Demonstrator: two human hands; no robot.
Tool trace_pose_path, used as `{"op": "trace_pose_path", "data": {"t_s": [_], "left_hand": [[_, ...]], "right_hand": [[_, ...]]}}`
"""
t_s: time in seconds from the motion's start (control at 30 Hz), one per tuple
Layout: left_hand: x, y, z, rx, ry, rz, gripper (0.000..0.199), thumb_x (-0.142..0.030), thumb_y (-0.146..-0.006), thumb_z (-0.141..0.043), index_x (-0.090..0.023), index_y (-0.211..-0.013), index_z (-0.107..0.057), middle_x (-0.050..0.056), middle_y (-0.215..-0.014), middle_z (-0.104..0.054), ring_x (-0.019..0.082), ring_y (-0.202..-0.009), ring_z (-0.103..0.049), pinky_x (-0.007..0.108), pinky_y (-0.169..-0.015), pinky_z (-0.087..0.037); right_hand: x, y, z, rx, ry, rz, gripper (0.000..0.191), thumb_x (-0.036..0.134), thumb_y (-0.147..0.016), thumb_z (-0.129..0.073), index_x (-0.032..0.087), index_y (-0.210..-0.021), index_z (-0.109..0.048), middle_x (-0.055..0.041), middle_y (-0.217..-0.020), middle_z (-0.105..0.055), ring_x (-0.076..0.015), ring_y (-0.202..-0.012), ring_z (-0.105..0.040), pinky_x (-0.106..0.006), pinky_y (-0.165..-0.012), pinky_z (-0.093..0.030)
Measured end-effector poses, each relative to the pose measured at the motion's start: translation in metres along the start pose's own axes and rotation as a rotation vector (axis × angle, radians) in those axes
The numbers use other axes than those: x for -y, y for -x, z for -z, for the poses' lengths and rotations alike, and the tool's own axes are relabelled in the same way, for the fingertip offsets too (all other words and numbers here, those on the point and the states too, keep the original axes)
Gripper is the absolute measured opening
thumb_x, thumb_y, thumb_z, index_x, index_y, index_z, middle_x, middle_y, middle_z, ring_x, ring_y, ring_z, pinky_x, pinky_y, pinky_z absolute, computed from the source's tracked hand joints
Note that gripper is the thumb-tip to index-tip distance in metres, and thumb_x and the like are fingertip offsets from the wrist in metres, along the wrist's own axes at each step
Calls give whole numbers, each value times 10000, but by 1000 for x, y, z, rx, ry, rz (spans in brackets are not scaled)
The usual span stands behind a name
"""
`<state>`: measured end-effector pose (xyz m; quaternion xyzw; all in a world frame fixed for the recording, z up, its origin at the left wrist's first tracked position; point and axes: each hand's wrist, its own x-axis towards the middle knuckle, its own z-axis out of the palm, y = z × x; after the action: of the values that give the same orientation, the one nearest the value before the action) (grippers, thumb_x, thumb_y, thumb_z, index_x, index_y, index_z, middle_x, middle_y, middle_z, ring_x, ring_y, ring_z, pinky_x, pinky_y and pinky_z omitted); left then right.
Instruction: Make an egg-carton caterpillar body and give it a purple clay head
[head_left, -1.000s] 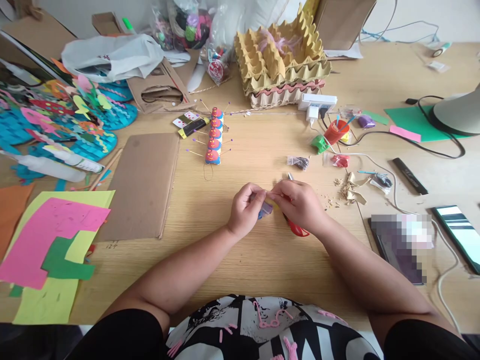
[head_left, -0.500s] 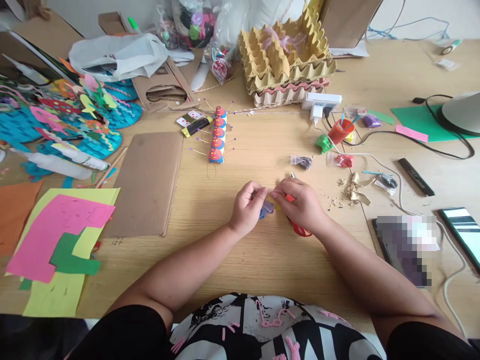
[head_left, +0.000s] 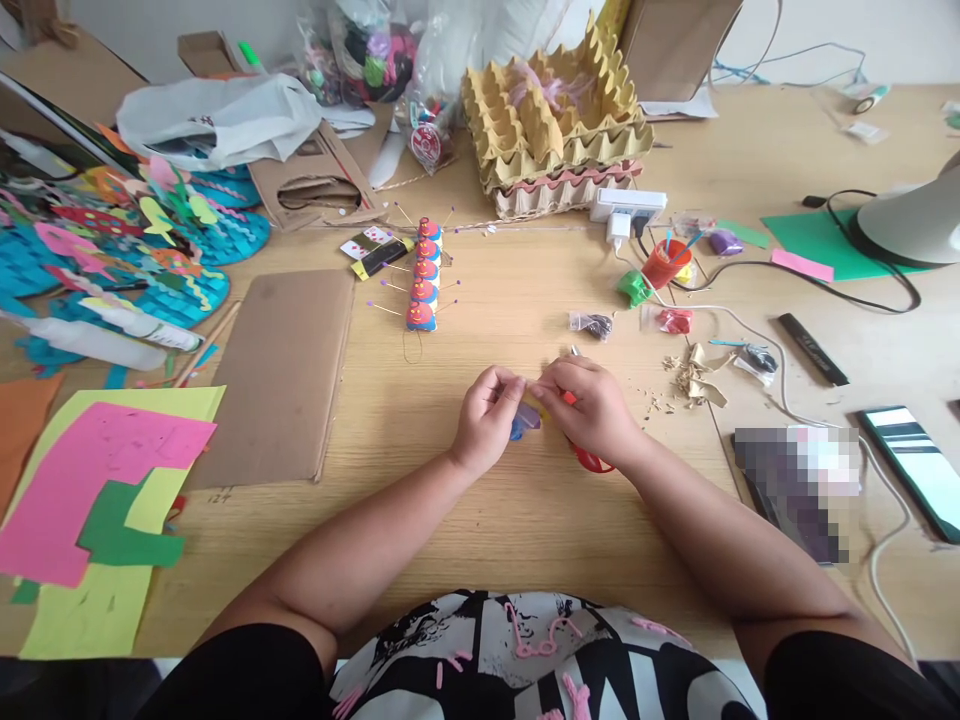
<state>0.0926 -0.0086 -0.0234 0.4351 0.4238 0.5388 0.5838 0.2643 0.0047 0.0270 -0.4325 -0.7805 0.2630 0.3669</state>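
My left hand (head_left: 486,418) and my right hand (head_left: 592,405) meet fingertip to fingertip above the wooden table. Both have fingers pinched together; whatever lies between them is too small to make out. Just under my left fingers is a blue and purple packet (head_left: 525,422). Red-handled scissors (head_left: 594,460) lie partly hidden beneath my right hand, with a metal tip showing beyond it. Farther back stands a red, blue and yellow caterpillar-like figure (head_left: 424,280) with purple-tipped pins out to its sides.
Brown cardboard (head_left: 277,380) and coloured paper (head_left: 105,500) lie left. Egg trays (head_left: 555,130) are stacked at the back. Right are a red cup (head_left: 666,265), wood shavings (head_left: 697,378), a black marker box (head_left: 813,348), a phone (head_left: 907,470) and a white cable.
The whole view has shifted, so most things appear slightly farther left. My hands keep their fingertips together in nearly the same pose.
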Motion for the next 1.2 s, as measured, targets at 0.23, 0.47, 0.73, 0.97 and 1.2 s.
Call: {"op": "trace_pose_path", "data": {"t_s": [0.23, 0.47, 0.73, 0.97, 1.2], "left_hand": [[4, 0, 5, -56, -154, -112, 445, -648, -960, -709, -208, -892, -684, 21, -864, -737, 126, -752, -680, 214, -657, -589], [7, -3, 5, -118, -164, -128, 496, -689, -944, -702, -209, -824, -663, -27, -717, -651, 100, -631, -614, 197, -607, -513], [-1, -3, 0, -95, -169, -111, 505, -695, -923, -724, -206, -809, -672, -18, -693, -666, 115, -627, -631, 214, -598, -523], [-1, -2, -2, -76, -96, -42, 558, -748, -881, -738, -197, -832, -666, -23, -674, -665, 103, -555, -615, 208, -518, -532], [-5, -1, -5, -70, -41, 19, 573, -761, -843, -767, -199, -860, -659, -29, -652, -685, 110, -514, -636, 212, -476, -565]], "right_hand": [[4, -3, -1, -7, -148, -185, 522, 682, -990, -656, 211, -767, -680, -44, -736, -714, -178, -681, -607, -329, -661, -456], [-28, -25, 49, -9, 144, -211, 335, 510, -1038, -624, 213, -999, -775, -101, -998, -798, -238, -875, -702, -379, -799, -549], [-126, -123, 113, 90, 908, -238, 304, 414, -968, -773, 111, -939, -781, -237, -1392, -657, -470, -1418, -496, -676, -1110, -422], [-145, -179, 113, 449, 1013, -466, 586, 463, -1007, -656, -1, -652, -699, -302, -1372, -677, -401, -1427, -519, -552, -1109, -394], [-164, -181, 122, 547, 1014, -486, 474, 476, -1000, -737, 55, -788, -788, -212, -1339, -738, -373, -1441, -534, -519, -1156, -409]]}}
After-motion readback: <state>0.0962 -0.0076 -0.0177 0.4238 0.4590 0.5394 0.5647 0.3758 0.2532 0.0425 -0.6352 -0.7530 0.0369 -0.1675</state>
